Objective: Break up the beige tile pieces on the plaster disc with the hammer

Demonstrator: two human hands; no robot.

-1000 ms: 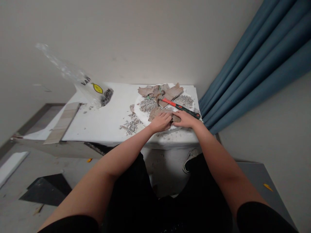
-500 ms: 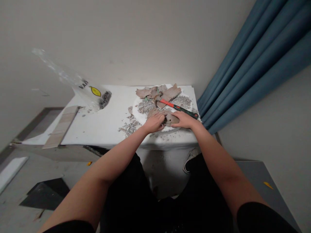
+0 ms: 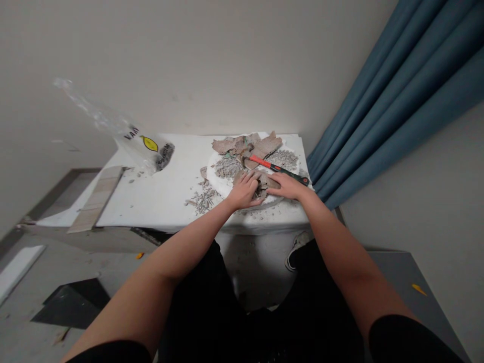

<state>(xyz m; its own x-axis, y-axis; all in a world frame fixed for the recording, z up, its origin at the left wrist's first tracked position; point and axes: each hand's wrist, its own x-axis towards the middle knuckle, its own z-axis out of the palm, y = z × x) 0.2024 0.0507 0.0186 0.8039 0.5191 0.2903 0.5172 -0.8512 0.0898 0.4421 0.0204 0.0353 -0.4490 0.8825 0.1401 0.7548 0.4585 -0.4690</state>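
Quick count first: two hands, one hammer, one bag, one plank, two heaps of grey crumbs, plus a stack of flat brown pieces that overlap too much to count.

The left hand (image 3: 245, 190) has its fingers (image 3: 248, 180) spread and laid flat on the brown shard (image 3: 266, 182), pressing on it rather than gripping. The right hand (image 3: 288, 185) rests its fingers together on the shard's other end; can't tell if they curl under it. So the shard sits right between both sets of fingertips, rough and jagged, on a round white disc (image 3: 221, 185).

The hammer (image 3: 278, 168), with a red-and-black handle, lies just past the fingertips. One crumb heap (image 3: 228, 165) is beyond the left fingers, the other heap (image 3: 284, 157) beyond the hammer, and the stacked pieces (image 3: 247, 143) are farther out.

Left of the left fingers there's a broad stretch of smooth white worktop (image 3: 162, 191), with splinters (image 3: 203, 197) near the wrist. A crinkly clear bag (image 3: 147, 143) and a pale plank (image 3: 96, 196) are well out that way. Right of the right fingers the worktop edge is near, with a blue curtain (image 3: 397, 96) behind it.
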